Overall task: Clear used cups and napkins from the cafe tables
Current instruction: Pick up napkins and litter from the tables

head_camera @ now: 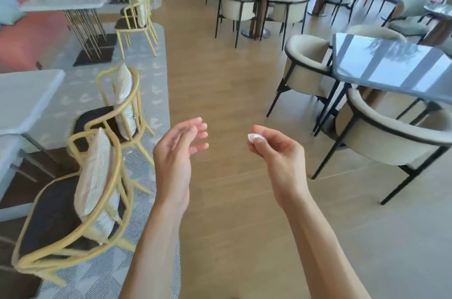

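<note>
I am in the aisle of a cafe, both arms held out over the wooden floor. My right hand (274, 149) pinches a small crumpled white napkin (254, 137) between thumb and fingertips. A little to its left, my left hand (178, 149) is raised with the palm turned inward and the fingers loosely spread, holding nothing. No cups show on any table in view.
Yellow wire chairs (80, 191) with cushions and pale tables (22, 100) line the left on a patterned rug. On the right stand a dark glossy table (391, 66) and cream tub chairs (396, 137). The wooden aisle (220, 66) runs ahead between them.
</note>
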